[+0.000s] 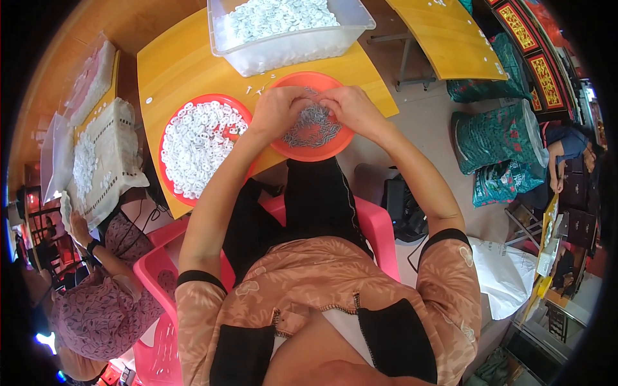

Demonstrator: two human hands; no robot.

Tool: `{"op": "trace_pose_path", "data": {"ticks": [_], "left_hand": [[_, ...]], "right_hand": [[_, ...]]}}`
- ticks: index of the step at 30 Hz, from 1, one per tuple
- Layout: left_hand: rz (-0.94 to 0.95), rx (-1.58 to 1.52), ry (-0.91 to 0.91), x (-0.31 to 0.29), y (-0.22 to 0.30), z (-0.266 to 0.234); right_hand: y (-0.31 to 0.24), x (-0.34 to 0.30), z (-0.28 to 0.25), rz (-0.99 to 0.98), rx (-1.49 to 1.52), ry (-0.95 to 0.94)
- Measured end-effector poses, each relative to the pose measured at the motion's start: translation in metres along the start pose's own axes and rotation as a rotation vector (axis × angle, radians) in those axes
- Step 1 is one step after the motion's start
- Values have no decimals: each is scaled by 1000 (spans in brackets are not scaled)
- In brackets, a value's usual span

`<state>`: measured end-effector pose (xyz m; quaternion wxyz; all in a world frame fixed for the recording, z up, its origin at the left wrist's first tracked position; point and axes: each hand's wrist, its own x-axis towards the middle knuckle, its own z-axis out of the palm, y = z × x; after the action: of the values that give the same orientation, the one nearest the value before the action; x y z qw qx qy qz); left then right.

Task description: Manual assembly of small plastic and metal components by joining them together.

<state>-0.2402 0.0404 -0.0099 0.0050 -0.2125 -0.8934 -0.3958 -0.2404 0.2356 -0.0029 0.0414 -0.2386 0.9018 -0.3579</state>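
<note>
An orange bowl (280, 82) holds a heap of small grey metal screws (317, 134). Above it my left hand (278, 108) and my right hand (353, 108) come close together, fingertips pinched and nearly meeting. What lies between the fingers is too small to make out. To the left of the bowl, a round red tray (164, 168) is filled with small white plastic pieces (196, 147) that have holes in them. Several loose white pieces (261, 90) lie on the yellow table (177, 67) near my left hand.
Behind the bowl stands a translucent plastic bin (283, 62) full of white pieces. A co-worker (106, 302) sits at the left by a cloth-covered table (119, 148). Green sacks (496, 138) stand on the floor at the right. Under me is a pink chair (380, 235).
</note>
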Motion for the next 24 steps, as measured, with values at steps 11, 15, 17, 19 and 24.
{"op": "trace_pose_path", "data": {"ticks": [11,15,17,19,24], "left_hand": [[102,170,-16,-17,-3,-1],[177,258,-16,-18,-14,22],[140,253,-43,-15,-18,26],[130,191,-18,-13,-20,26],[101,145,-17,-19,-4,3]], "right_hand": [[6,-15,3,-1,-67,-20],[16,-15,22,-71,-207,0],[19,-12,24,-64,-258,3],[20,-11,21,-40,-138,40],[11,-17,-2,25,-101,13]]}}
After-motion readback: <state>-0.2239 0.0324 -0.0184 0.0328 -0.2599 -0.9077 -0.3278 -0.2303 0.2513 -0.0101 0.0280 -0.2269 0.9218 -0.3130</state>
